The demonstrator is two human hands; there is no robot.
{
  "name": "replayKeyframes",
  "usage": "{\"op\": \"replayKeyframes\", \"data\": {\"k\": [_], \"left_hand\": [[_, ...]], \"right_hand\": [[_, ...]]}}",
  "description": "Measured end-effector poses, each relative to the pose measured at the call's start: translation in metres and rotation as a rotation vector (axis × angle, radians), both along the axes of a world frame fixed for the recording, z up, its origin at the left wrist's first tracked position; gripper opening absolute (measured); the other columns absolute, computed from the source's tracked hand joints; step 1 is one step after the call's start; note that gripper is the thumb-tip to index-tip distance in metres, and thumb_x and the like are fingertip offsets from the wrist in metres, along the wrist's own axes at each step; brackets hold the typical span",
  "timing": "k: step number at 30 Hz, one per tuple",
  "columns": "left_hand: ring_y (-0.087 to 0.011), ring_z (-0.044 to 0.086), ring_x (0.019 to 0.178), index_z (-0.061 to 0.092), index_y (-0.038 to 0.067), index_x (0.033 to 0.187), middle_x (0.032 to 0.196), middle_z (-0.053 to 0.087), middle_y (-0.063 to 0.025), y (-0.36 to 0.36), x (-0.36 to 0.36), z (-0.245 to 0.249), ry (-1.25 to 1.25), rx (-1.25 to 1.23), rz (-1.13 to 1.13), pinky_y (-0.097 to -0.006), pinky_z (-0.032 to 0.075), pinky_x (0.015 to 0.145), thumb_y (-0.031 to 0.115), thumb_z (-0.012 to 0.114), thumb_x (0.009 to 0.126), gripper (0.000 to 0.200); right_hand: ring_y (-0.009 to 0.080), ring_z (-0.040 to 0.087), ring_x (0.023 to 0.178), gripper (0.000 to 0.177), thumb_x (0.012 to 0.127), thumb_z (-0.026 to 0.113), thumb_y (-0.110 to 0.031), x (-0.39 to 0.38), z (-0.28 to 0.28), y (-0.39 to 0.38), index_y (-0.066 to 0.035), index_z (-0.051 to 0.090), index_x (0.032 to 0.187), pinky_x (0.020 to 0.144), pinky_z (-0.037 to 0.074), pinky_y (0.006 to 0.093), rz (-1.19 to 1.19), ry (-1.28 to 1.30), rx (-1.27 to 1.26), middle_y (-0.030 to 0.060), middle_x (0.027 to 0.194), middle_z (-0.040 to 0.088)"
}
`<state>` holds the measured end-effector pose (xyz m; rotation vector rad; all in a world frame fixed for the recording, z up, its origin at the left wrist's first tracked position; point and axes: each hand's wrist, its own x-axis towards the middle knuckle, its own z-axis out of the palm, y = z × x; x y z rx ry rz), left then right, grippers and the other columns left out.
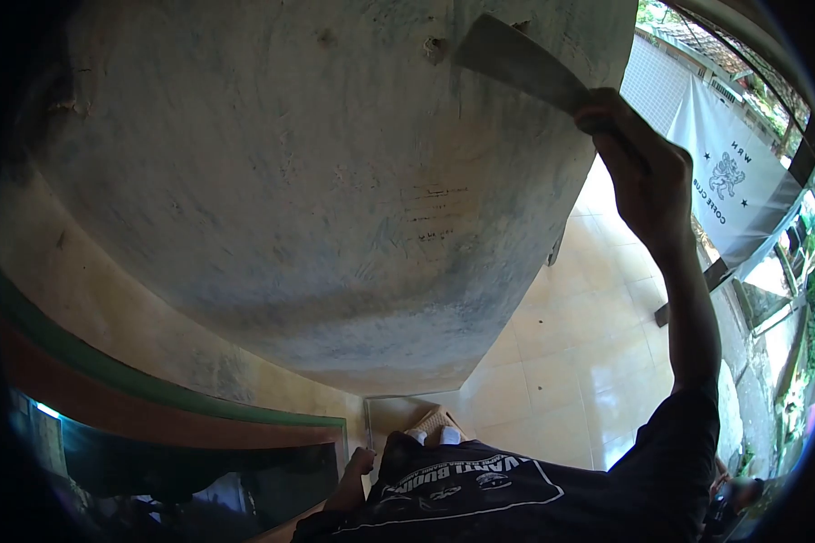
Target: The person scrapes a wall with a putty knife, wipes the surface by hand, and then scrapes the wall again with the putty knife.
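My right hand (638, 172) is raised at the upper right, its fingers wrapped round the handle of a putty knife (525, 68). The knife's wide, flared metal blade overlaps the upper part of a worn, grey-stained wall (335, 181). Close by the blade's end is a small chipped hole (434, 48) in the plaster. Low down beside my body, my left hand (362, 462) has its fingers curled, next to a green and brown window frame (340, 434); I cannot tell whether it holds anything.
Beneath me, my feet are on a tan woven-patterned stool (439, 421). Glossy cream floor tiles (552, 362) lie beyond the wall's edge. A white printed banner (729, 172) hangs at the right. Dark window glass (272, 480) is at lower left. Handwriting marks the wall.
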<state>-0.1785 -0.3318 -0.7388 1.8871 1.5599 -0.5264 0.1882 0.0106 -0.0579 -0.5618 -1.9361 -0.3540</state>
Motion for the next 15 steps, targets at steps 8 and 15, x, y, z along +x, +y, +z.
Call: {"op": "replayKeyframes", "data": {"k": [8, 15], "left_hand": [[-0.0303, 0.062, 0.095, 0.065, 0.009, 0.100, 0.094, 0.066, -0.0139, -0.020, 0.005, 0.005, -0.022, 0.040, -0.019, -0.0412, 0.048, 0.083, 0.013, 0.066, 0.064, 0.037], [-0.0301, 0.063, 0.095, 0.063, 0.008, 0.110, 0.099, 0.065, -0.0138, -0.002, -0.004, 0.005, 0.036, 0.042, -0.136, -0.0395, 0.049, 0.081, 0.019, 0.065, 0.069, 0.042]], "right_hand": [[0.0146, 0.067, 0.059, 0.022, 0.083, 0.066, -0.016, 0.012, -0.010, -0.006, -0.018, 0.066, 0.106, 0.050, 0.053, 0.0277, -0.153, -0.280, 0.036, 0.0040, 0.077, 0.068], [0.0140, 0.056, 0.042, 0.020, 0.090, 0.058, -0.034, 0.004, -0.026, -0.016, -0.015, 0.061, 0.086, 0.042, 0.045, 0.0288, -0.173, -0.404, -0.144, 0.0023, 0.057, 0.058]]}}
